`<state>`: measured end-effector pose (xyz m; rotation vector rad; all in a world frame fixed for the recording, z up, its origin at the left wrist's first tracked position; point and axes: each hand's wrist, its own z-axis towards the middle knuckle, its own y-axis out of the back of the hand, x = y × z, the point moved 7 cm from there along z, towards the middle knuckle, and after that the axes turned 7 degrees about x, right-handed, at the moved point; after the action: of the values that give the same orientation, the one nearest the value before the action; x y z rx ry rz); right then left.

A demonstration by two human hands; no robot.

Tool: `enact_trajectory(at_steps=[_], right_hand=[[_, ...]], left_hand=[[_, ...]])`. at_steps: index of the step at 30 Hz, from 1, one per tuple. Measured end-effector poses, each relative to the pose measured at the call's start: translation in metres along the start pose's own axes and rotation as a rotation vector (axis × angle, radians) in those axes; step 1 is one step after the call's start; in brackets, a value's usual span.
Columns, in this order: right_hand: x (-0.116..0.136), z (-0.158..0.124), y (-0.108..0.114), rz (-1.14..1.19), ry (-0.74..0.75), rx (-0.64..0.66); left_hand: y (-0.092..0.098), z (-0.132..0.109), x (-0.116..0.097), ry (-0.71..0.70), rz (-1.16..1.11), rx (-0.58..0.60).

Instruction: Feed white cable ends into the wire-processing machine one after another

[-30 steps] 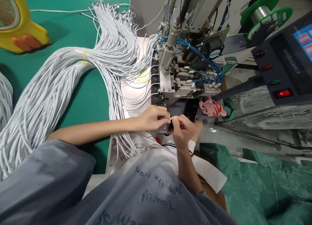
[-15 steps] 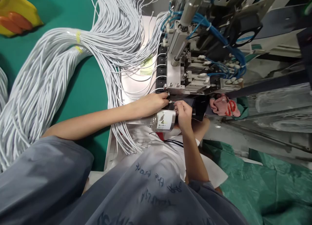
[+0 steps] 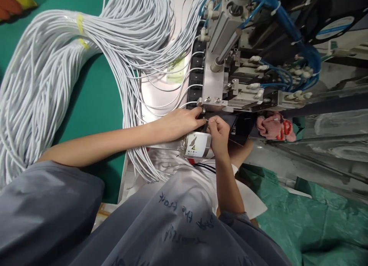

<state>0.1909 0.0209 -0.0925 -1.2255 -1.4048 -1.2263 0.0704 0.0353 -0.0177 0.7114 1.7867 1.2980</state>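
Note:
My right hand is closed in a pinch at the thin end of a white cable. My left hand faces it from the other side, palm down, its lower fingertips closed at the same cable end; the cable's run beneath this hand is hidden. Its upper finger touches a small metal part at the front corner of the machine. Above the hands, several white cables curve into a row of black blocks. Just below sits a clear-sided box with a white label.
A thick bundle of white cables, tied with yellow bands, lies across the green mat on the left. Blue air tubes loop over the machine. A pink cloth lies at right, with green sheeting below.
The view has shifted closer, so the machine appears larger and further right. Both hands remain together at the cable end, with little visible change in their grip.

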Motion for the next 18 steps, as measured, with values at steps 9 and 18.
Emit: enact_trajectory(at_steps=[9,18], right_hand=[[0.001,0.004,-0.001,0.051,0.027,0.022],[-0.006,0.009,-0.005,-0.008,0.075,-0.048]], left_hand=[[0.002,0.003,-0.001,0.004,0.1,0.067],[0.011,-0.008,-0.005,0.072,0.173,0.084]])
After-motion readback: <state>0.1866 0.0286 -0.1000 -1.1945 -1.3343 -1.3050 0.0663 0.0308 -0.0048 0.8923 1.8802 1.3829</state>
